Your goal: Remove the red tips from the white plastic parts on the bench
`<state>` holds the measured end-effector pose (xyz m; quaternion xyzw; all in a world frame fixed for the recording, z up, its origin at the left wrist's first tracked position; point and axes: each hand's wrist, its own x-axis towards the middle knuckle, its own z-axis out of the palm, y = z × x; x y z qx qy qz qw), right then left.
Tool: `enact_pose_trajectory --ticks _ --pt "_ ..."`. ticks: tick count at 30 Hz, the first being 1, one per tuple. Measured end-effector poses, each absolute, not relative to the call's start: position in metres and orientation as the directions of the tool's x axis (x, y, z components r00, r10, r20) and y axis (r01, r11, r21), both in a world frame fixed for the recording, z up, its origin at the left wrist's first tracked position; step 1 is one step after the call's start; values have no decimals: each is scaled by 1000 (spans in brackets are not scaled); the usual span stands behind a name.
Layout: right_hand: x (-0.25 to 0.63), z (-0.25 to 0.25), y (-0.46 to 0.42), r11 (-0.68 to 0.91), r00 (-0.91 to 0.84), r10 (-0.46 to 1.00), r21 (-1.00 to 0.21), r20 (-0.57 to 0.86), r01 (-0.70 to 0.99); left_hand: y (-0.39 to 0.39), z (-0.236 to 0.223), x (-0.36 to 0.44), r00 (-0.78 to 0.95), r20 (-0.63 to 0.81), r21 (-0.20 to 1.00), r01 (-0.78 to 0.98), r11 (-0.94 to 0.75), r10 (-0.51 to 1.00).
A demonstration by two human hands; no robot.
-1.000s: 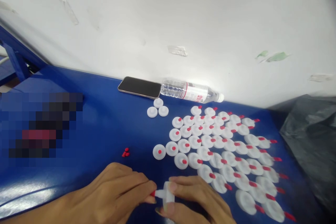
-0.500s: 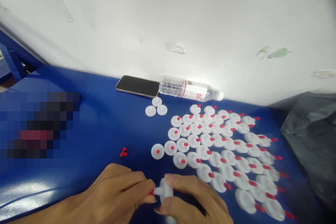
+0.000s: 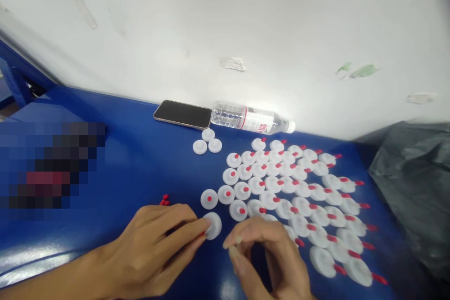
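Observation:
My left hand [image 3: 154,248] is closed in a pinch on the red tip of a round white plastic cap [image 3: 214,226], whose disc faces right. The fingers cover most of that tip. To the right of it, my right hand [image 3: 269,255] is apart from the cap, fingers curled and thumb close to the fingertips, with nothing seen between them. Beside it, many similar white caps with red tips [image 3: 272,183] lie in rows on the blue table [image 3: 140,159]. A few small loose red tips [image 3: 165,199] lie just beyond my left hand, partly hidden by it.
Three white caps without red tips [image 3: 207,142] sit together near a phone [image 3: 183,114]. A clear plastic bottle [image 3: 251,118] lies along the white wall [image 3: 197,23]. A dark plastic bag [image 3: 415,187] stands at the right; a blurred-out patch [image 3: 49,168] covers the left.
My right hand has let go of the white cap and moved right, away from it. My left hand keeps the cap, which has shifted up and slightly left.

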<state>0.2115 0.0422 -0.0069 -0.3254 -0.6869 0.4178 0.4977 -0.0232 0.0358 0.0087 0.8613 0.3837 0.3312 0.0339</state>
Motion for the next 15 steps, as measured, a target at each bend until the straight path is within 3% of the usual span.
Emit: enact_pose_trajectory --ticks 3,8,15 --pt "211 -9 42 372 -326 874 -928 361 -29 35 1 -22 505 506 321 642 -696 699" --pt "211 -7 37 306 -261 920 -952 294 9 31 -3 -27 491 490 342 652 -677 720" --pt "208 -6 37 220 -217 951 -975 219 -21 31 -5 -28 481 534 320 646 -693 695"
